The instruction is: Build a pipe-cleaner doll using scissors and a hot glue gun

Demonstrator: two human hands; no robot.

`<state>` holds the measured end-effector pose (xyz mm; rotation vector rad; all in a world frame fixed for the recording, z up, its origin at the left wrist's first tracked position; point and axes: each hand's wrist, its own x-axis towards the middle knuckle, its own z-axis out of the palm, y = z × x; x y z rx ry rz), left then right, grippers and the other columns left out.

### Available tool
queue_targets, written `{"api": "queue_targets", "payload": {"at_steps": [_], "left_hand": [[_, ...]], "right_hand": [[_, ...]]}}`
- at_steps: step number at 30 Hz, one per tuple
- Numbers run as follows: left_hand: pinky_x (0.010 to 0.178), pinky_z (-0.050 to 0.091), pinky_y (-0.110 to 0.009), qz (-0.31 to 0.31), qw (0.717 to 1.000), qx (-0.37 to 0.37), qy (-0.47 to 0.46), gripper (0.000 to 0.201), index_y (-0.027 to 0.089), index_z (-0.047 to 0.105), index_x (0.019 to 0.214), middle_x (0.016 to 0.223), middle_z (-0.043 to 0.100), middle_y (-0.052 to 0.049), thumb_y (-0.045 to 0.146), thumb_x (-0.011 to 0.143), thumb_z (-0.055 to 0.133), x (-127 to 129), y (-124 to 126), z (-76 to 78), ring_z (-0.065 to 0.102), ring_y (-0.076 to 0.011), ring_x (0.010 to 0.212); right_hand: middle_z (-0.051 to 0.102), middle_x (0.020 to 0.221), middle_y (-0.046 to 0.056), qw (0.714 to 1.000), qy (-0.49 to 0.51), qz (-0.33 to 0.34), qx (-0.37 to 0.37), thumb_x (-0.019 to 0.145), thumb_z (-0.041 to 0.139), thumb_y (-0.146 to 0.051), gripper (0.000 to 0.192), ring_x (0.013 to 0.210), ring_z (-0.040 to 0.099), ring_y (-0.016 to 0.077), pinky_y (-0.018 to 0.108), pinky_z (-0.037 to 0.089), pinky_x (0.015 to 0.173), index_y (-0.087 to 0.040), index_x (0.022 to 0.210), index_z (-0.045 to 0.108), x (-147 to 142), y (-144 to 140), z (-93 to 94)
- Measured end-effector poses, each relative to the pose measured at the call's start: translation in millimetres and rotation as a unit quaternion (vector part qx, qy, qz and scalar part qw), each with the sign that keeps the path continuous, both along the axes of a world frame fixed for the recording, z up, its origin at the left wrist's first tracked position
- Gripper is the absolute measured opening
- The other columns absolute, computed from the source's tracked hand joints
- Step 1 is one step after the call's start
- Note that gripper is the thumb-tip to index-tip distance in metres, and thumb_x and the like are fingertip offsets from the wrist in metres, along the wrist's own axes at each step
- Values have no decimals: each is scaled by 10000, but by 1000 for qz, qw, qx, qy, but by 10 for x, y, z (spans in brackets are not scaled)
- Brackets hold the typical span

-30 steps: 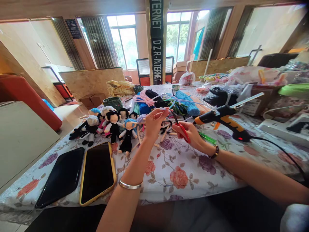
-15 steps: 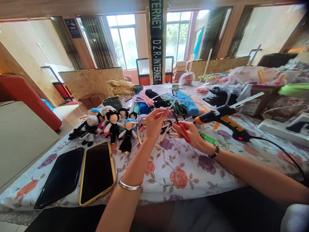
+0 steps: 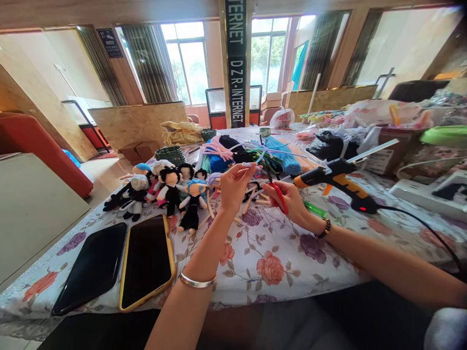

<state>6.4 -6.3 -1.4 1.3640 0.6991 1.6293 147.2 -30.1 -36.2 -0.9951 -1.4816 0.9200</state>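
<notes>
The left hand [image 3: 233,187] is raised above the desk [image 3: 277,253], thumb and forefinger pressed together on a thin pale pipe cleaner [image 3: 255,166] — held clear of the surface so its free end is accessible from the right. The right hand [image 3: 290,201] has its grip closed around the red handles of a pair of scissors [image 3: 278,194]; the blades point up toward the pinched strand, just beside it. Whether they touch it cannot be told.

Finished dolls [image 3: 164,187] lie grouped to the left, apart from the working zone. The pile of coloured pipe cleaners [image 3: 251,153] sits directly behind both hands, within reach. A glue gun [image 3: 337,182] rests propped to the right — nozzle off the cloth. Two phones [image 3: 120,265] lie flat at the near edge.
</notes>
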Motion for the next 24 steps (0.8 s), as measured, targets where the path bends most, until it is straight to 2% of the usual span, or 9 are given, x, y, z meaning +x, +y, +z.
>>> {"api": "queue_targets", "payload": {"at_steps": [15, 24], "left_hand": [[775, 478, -265, 4, 1000, -12, 3, 216, 203, 717, 766, 756, 719, -6, 374, 640, 753, -30, 14, 10, 675, -156, 773], [751, 480, -254, 9, 1000, 0, 21, 204, 206, 719, 774, 766, 725, -12, 380, 668, 734, -47, 26, -8, 673, -154, 766]], "right_hand": [[426, 476, -42, 998, -53, 26, 15, 738, 589, -630, 516, 443, 356, 65, 222, 268, 436, -184, 562, 397, 17, -1, -3], [398, 425, -45, 999, -49, 15, -8, 668, 617, -679, 569, 406, 318, 56, 223, 243, 406, -188, 515, 375, -5, -47, 68]]}}
